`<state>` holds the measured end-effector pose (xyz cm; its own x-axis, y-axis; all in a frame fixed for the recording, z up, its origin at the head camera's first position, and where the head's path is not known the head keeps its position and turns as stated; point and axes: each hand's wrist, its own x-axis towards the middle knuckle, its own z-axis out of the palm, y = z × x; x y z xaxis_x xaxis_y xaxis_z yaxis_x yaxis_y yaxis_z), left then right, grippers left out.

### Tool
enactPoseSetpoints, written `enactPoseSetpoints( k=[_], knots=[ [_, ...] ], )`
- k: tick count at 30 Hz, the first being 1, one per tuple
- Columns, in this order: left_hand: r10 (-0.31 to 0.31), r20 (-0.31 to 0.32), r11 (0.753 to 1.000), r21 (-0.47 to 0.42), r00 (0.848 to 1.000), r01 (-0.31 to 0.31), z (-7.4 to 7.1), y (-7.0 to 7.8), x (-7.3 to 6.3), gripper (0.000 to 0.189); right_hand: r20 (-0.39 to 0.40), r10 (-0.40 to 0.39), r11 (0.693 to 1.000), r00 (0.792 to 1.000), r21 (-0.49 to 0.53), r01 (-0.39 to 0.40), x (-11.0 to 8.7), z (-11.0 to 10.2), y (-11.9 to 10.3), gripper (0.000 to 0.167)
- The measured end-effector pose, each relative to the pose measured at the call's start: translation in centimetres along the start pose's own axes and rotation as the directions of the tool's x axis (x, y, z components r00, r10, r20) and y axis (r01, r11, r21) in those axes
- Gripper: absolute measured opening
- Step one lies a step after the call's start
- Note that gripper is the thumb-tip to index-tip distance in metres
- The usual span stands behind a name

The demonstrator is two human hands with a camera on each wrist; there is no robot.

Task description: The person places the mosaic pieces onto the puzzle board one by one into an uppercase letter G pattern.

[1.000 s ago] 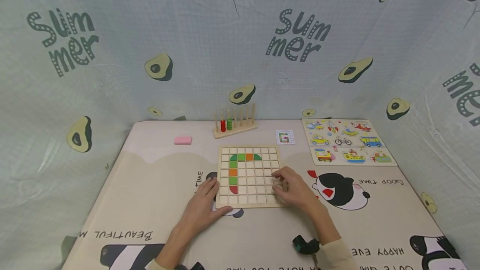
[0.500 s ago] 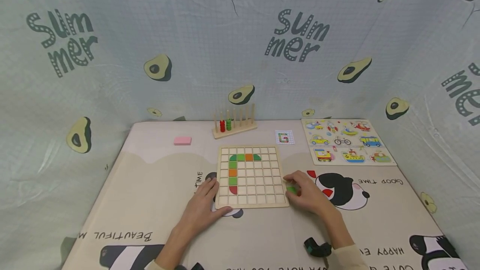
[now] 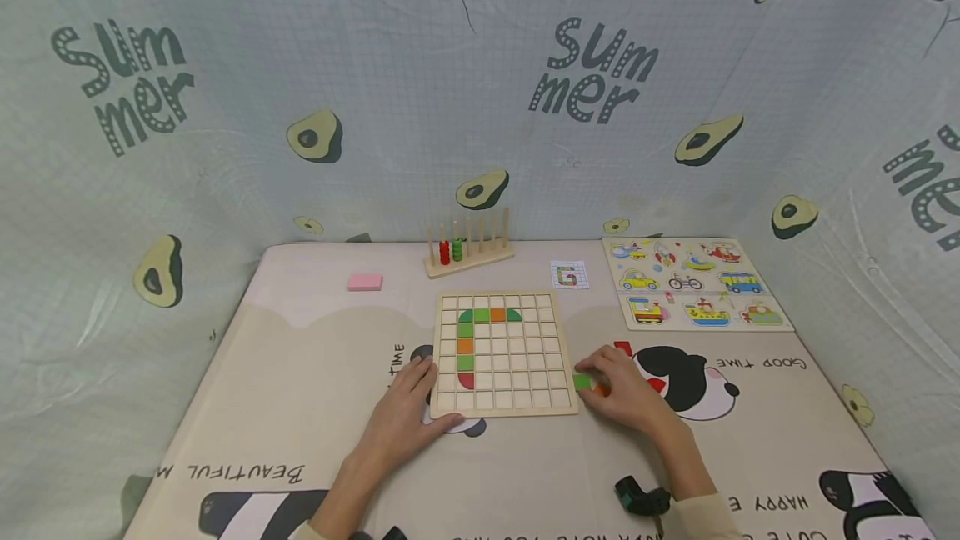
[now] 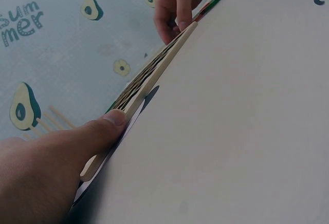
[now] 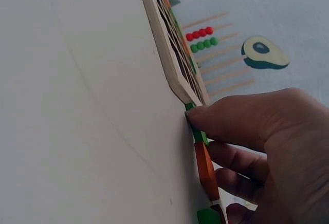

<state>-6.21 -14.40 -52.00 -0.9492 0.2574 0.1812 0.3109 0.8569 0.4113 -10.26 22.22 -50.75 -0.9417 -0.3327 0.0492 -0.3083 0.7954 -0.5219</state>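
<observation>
The right hand has a small grip: its thumb and fingers are curled in close, and they pinch a light green block. The green block is on the desk, just beside the right edge of the wooden board. An orange block sits next to it, partly tucked under the curled fingers. In the right wrist view, another green piece peeks out farther along.

The left hand has a loose, wide grip. Its thumb points away from the fairly straight fingers, and it rests on the near left corner of the board.

The board lies flat in the middle of the desk, with lots of little squares on it. Eight pieces sit in the squares, like an upside-down L. The top row goes dark green, light green, orange, dark green, and both end pieces have a round corner. Under its left end, the column goes light green, orange, light green, then red. The red piece is rounded at the bottom.

Behind the board I see a little card with a colourful G.
</observation>
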Motion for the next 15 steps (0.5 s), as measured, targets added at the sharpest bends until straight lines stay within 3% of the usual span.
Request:
enactPoseSetpoints(
  k=[5, 15],
  knots=[
    [0.001, 0.002, 1.0, 0.001, 1.0, -0.001, -0.01, 0.0, 0.02, 0.09, 0.013, 0.0, 1.0, 1.0, 0.019, 0.0, -0.03, -0.22, 0.16, 0.019],
    [-0.01, 0.013, 1.0, -0.005, 1.0, 0.01, -0.04, 0.09, 0.03, 0.09, 0.035, 0.007, 0.998, 0.999, 0.069, -0.01, 0.06, -0.67, 0.29, 0.021]
  ],
)
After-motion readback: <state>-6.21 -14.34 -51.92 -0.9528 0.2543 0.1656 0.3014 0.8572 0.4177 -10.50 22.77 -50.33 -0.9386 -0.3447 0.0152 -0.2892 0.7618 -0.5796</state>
